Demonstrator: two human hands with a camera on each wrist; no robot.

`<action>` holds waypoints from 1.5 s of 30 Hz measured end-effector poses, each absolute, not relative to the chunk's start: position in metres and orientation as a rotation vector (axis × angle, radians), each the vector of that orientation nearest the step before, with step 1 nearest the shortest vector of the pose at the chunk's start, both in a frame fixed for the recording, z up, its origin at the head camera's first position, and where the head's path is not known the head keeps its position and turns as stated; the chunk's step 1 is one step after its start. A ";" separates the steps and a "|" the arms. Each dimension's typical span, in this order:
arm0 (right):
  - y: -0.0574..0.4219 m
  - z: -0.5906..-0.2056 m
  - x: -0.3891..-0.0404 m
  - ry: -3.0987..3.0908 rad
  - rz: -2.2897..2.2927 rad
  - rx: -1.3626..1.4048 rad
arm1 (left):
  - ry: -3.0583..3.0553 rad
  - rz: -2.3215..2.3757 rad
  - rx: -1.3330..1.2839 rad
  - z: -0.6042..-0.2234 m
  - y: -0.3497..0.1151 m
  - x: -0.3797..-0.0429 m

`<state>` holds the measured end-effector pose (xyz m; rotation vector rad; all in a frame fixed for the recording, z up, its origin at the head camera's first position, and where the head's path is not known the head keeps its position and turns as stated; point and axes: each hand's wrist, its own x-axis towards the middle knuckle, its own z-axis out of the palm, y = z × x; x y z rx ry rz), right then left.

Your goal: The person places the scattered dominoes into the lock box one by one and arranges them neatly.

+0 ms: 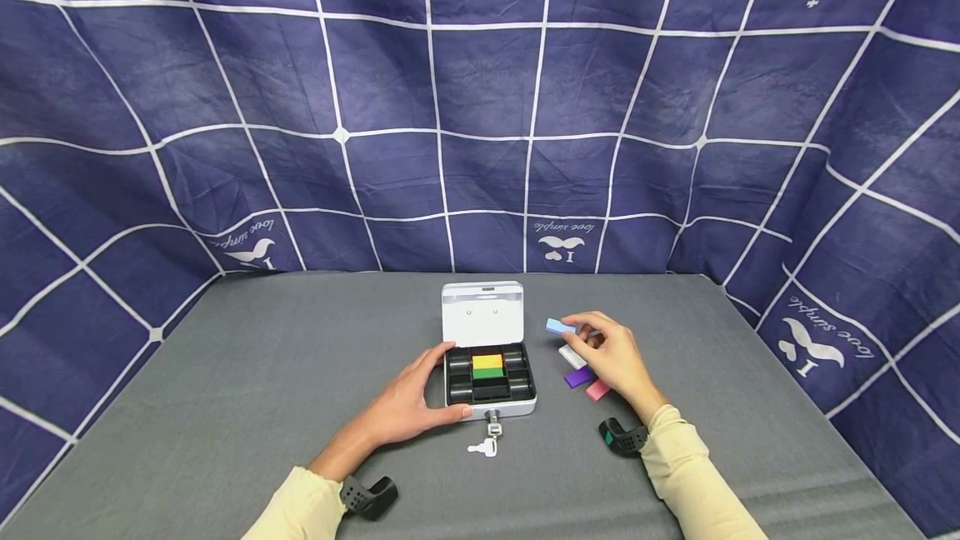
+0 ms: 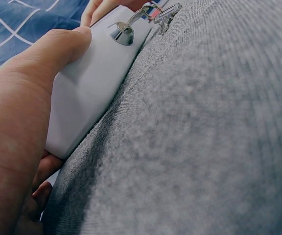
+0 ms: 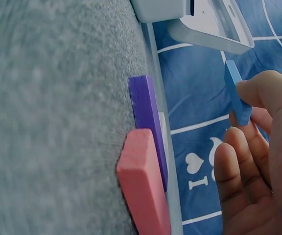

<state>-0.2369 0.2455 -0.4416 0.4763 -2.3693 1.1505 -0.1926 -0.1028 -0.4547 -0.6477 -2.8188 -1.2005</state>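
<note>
A small white cash box (image 1: 498, 409) stands with its lid (image 1: 482, 315) raised. Inside its black compartment tray (image 1: 491, 391), an orange block (image 1: 487, 362) and a green block (image 1: 487, 373) lie in the middle column. My left hand (image 1: 405, 398) grips the box at its left side, thumb on the front and fingers toward the back corner. Between thumb and fingers, my right hand (image 1: 611, 352) pinches a light blue block (image 3: 235, 93), held above the table right of the box. Below that hand lie a white block (image 1: 572, 357), a purple block (image 3: 148, 122) and a pink block (image 3: 141, 181).
Keys (image 2: 166, 17) hang by a ring from the lock (image 2: 122, 34) on the box front and lie on the table. Grey cloth covers the table (image 1: 300, 340). A blue curtain with white lines (image 1: 487, 173) rises behind it and along both sides.
</note>
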 end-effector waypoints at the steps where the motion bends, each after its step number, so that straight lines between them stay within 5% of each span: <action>1: 0.245 -0.441 -0.237 -2.372 1.152 0.476 | -2.819 -1.201 -0.648 -0.454 -0.103 -0.193; 45: 0.203 -0.430 -0.229 -2.377 1.227 0.647 | -2.834 -1.167 -0.649 -0.455 -0.104 -0.192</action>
